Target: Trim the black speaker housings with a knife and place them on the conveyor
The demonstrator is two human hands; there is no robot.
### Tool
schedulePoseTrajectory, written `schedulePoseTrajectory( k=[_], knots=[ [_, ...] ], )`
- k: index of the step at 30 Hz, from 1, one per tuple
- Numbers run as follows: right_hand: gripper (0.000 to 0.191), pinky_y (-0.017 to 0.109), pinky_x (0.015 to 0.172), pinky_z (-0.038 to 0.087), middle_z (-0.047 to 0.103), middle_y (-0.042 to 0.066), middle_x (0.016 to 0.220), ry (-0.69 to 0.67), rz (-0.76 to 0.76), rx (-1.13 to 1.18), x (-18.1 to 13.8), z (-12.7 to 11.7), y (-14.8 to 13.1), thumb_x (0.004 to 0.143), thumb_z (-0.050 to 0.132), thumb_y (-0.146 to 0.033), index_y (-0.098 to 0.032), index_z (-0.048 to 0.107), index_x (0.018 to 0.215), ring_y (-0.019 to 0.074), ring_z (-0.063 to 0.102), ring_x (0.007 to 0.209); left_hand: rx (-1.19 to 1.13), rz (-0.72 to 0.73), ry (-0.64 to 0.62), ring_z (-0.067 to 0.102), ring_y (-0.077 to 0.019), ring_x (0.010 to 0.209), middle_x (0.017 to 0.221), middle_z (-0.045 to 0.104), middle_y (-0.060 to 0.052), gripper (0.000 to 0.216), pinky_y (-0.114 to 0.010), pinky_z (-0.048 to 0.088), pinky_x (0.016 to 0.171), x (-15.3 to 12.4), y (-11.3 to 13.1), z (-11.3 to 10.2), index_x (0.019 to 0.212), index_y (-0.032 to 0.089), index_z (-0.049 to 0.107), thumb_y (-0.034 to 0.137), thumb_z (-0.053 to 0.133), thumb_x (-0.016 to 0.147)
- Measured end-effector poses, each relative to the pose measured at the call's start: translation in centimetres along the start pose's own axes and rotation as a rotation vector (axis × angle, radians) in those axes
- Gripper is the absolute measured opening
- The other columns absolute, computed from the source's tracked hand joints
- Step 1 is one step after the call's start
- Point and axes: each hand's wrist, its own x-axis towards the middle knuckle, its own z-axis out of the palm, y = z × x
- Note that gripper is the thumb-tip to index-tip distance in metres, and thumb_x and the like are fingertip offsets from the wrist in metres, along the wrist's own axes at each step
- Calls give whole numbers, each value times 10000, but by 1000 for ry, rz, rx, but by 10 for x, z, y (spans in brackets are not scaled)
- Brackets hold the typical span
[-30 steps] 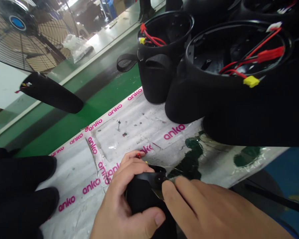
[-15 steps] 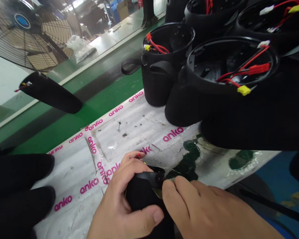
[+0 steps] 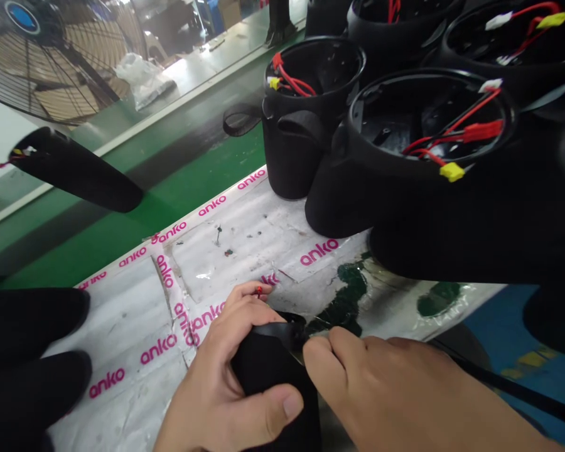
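My left hand (image 3: 235, 370) is wrapped round a black fabric-covered cylindrical housing (image 3: 273, 370), thumb across its near side and fingers over the far side. The housing's rim is towards the far end, with a dark fold of cover on it. A small red wire end (image 3: 259, 290) shows by my left fingertips. Against the rim's right side, my right hand (image 3: 353, 376) is closed, fingers curled tightly together. What they pinch is hidden.
Open-topped black housings (image 3: 405, 188) with red wires and white and yellow connectors stand at the upper right. Two dark rounded ends (image 3: 51, 383) lie at left. Another black cylinder (image 3: 75, 169) lies on the green surface (image 3: 207, 150), near a fan (image 3: 32, 56). Taped white sheeting (image 3: 235, 232) covers the worktop.
The view has shifted slightly, so everything sits a little further left. Both hands keep their places on the housing, with my right hand still closed at its rim.
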Motion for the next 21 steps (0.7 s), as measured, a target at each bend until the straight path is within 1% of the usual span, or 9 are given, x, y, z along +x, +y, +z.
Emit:
schedulePoseTrajectory(
  k=[2, 4, 6, 8, 10, 13, 17, 21],
  knots=[
    [348, 353, 454, 268, 525, -71, 614, -66, -38, 47, 3, -3, 5, 623, 536, -28, -284, 450, 844, 154, 474, 402, 12, 31, -2, 628, -378, 1270, 960, 743, -15, 340, -541, 361, 1224, 1, -1, -1, 1097, 332, 744, 448, 897, 816],
    [349, 356, 447, 287, 542, -68, 633, -106, -116, 75, 3, -6, 10, 612, 537, -57, -286, 476, 869, 164, 496, 416, -2, 39, 11, 660, -349, 1219, 966, 746, -8, 337, -523, 355, 1237, 0, -3, -2, 1118, 331, 738, 414, 895, 832],
    [348, 361, 469, 330, 567, -64, 676, -71, -168, 63, 0, -7, 15, 651, 540, -84, -278, 512, 939, 177, 533, 468, -27, 40, 39, 670, -323, 1190, 970, 742, 0, 321, -505, 357, 1242, -2, -5, -3, 1128, 333, 730, 407, 882, 855],
    [386, 359, 511, 368, 604, -56, 739, 8, -175, 53, -6, -6, 18, 714, 529, -84, -244, 544, 1064, 177, 572, 536, -39, 45, 53, 676, -313, 1170, 989, 742, -1, 335, -493, 364, 1236, -4, -7, -4, 1127, 323, 733, 421, 887, 846],
    [401, 359, 520, 351, 591, -57, 748, 27, -163, 35, -11, -3, 18, 765, 506, -63, -221, 541, 1132, 171, 552, 543, -38, 48, 53, 685, -303, 1139, 996, 742, 0, 360, -484, 362, 1236, -5, -8, -6, 1110, 310, 744, 429, 909, 813],
    [330, 357, 508, 305, 537, -68, 716, -1, -174, 34, -13, 3, 14, 791, 478, -36, -257, 500, 1035, 164, 494, 510, -35, 52, 45, 688, -278, 1096, 994, 742, 10, 358, -463, 349, 1241, -4, -8, -7, 1105, 307, 746, 438, 909, 815],
    [303, 345, 483, 300, 516, -70, 677, 50, -147, 88, -8, 12, 6, 744, 480, -42, -284, 427, 918, 165, 484, 488, -41, 59, 31, 687, -233, 984, 953, 729, 34, 336, -436, 354, 1228, -1, -7, -6, 1097, 312, 732, 470, 891, 847],
    [291, 352, 479, 319, 538, -58, 686, 32, -135, 105, -4, 16, 4, 721, 497, -59, -286, 447, 897, 173, 517, 506, -49, 57, 15, 690, -202, 907, 951, 732, 51, 326, -430, 333, 1238, -1, -6, -5, 1100, 311, 725, 476, 880, 865]
  ],
)
